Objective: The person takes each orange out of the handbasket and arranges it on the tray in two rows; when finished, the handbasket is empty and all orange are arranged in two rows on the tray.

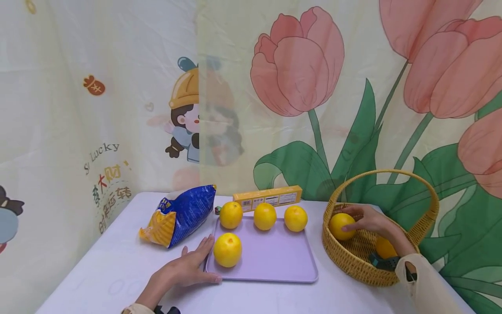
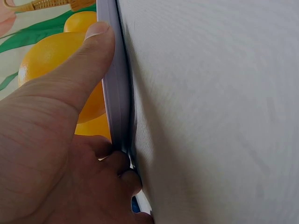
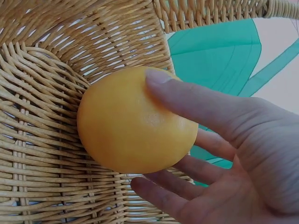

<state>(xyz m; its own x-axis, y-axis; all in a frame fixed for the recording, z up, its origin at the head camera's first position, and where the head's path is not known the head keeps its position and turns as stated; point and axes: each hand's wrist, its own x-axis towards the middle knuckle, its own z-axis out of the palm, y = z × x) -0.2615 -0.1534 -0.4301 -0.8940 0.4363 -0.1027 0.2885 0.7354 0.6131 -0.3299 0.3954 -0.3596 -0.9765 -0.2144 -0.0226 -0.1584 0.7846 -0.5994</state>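
Observation:
My right hand [image 1: 370, 219] grips an orange [image 3: 135, 121] inside the left part of a wicker basket [image 1: 345, 259], thumb on top and fingers round the far side. Another orange [image 1: 384, 247] lies in the basket under my wrist, partly hidden. Spread at the left front corner of a lilac tray [image 1: 274, 259], my left hand [image 1: 186, 268] touches its rim, and its thumb [image 2: 88, 65] lies along the edge. One orange [image 1: 228, 250] sits on the tray near that hand. Three more, including a middle orange [image 1: 265, 216], line the tray's back edge.
A blue and orange snack bag [image 1: 192, 216] lies left of the tray. Behind the tray stands a long yellow box [image 1: 270, 197]. The basket's tall handle [image 1: 386, 171] arches over my right hand. A printed curtain [image 1: 231, 109] hangs behind the white table [image 1: 98, 279].

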